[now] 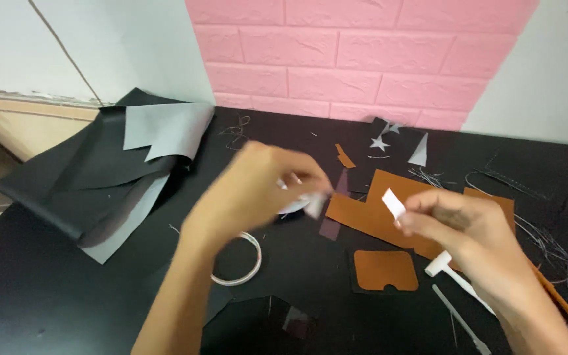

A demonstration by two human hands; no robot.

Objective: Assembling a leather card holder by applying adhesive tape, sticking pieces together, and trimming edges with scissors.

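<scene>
The small white strip of tape or paper (393,202) is being pinched between the thumb and fingertips of the right hand (461,227), its free end standing up and to the left, clear of the work surface, so that it is touching nothing but the fingers. The left hand (258,190) is hovering above the black table (47,289) with fingers curled closed on a blurred white piece (310,205); what that piece is cannot be told from this view. Both hands are being held raised, near each other, over the middle of the table. Directly beneath and between them a flat brown leather panel (379,213) is lying, and in front of it a smaller rounded brown leather piece (384,269) on a black backing. A thin white ring of tape (248,260) is lying below the left wrist. A white-handled tool (458,279) is lying under the right hand. A folded black and grey sheet (119,171) is lying to the far left, away from the hands.
</scene>
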